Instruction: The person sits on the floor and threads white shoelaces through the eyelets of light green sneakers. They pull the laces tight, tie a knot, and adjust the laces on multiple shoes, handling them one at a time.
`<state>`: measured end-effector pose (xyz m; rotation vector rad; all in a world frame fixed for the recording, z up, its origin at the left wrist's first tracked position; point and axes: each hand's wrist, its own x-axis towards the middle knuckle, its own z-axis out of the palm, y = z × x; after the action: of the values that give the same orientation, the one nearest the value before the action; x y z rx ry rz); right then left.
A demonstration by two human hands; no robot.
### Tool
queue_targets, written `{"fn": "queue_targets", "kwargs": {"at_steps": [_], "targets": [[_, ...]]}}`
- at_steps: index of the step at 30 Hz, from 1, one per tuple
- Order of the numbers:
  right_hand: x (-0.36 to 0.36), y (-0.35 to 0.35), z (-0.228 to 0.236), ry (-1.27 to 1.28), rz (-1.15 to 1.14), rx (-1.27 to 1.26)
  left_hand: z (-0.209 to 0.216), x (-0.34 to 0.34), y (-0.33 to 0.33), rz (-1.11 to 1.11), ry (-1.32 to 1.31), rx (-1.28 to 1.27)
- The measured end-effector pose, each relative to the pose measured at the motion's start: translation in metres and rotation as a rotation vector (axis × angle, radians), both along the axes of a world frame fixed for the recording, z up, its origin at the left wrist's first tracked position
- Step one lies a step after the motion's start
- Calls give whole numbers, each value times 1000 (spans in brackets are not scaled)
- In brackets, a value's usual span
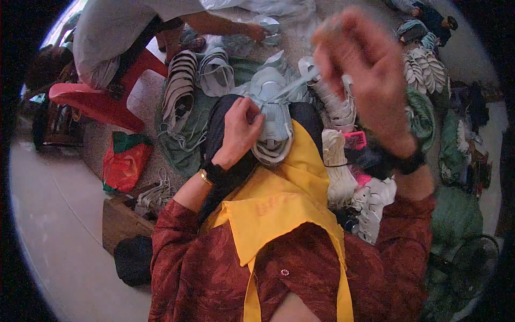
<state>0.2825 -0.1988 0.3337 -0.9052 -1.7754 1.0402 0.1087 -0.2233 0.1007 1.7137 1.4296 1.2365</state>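
- 1 pale blue shoe upper (276, 121) rests at the far edge of the person's lap, between 2 dark-trousered knees, its near end beside the far edge of the yellow apron (279, 201).
- The left hand (241, 126) is at the shoe's left edge, fingers curled in; I can't tell whether they pinch anything.
- The right hand (365, 70) is raised beyond the lap's right edge, blurred, fingers bent; I can't make out whether it grips something.
- A pale lace (294, 86) slants from the shoe toward that hand.
- Just past the lap's left edge stands a stack of beige uppers (179, 83); past its right edge, white uppers (340, 107) and a pink basket (354, 140).
- Over by the red stool (88, 102), a co-worker's hand (258, 34) reaches to another pale piece (271, 31).
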Motion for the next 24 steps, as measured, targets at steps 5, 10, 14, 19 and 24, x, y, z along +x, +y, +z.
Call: {"fn": "queue_targets", "kwargs": {"at_steps": [5,10,14,19,24], "targets": [[13,2,67,74,-57,236,-4,-1,1,-4,-41,27],[58,-16,97,5,-212,352,-9,3,5,-23,-75,58],[101,-17,80,-28,-290,334,-8,-15,-2,29,18,-12],[151,-55,81,-172,-476,330,-3,-7,10,-37,-45,11],[182,-70,67,-209,-531,305,16,-9,27,-95,-59,83]]}}
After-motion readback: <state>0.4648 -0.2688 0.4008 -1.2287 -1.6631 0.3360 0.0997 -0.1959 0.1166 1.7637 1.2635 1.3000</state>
